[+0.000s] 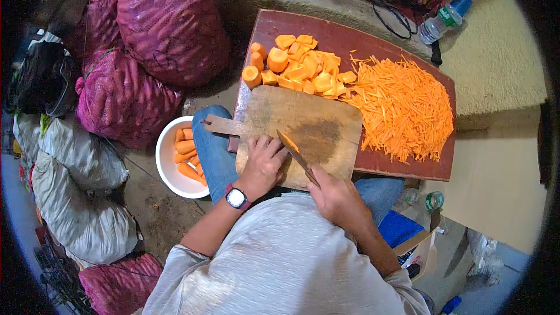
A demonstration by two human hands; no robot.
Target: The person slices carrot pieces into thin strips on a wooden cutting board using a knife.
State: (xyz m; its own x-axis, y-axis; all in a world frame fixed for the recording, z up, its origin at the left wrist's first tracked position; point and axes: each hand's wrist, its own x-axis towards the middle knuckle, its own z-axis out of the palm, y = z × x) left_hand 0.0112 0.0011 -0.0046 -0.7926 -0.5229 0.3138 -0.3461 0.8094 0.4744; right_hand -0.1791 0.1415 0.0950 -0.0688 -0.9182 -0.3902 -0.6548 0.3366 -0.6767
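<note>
A wooden cutting board [262, 111] with a short handle lies in front of me, with a dark worn patch on its surface. My right hand [338, 198] is closed around the handle of a knife [300, 157], whose blade points up and left across the board. A thin orange piece of carrot [290, 143] shows along the blade. Beside the blade tip, my left hand [263, 162] rests on the board with bent fingers drawn together; whatever lies under them is hidden. Beyond the board sit carrot chunks and slices [309, 70], and to the right a heap of carrot shreds [405, 108].
Board and carrots rest on a dark red tabletop [429, 166]. A white bowl [165, 166] of whole carrots stands left of my knee. Pink mesh sacks [175, 23] and white sacks [76, 210] fill the left side. A plastic bottle [440, 23] lies at the upper right.
</note>
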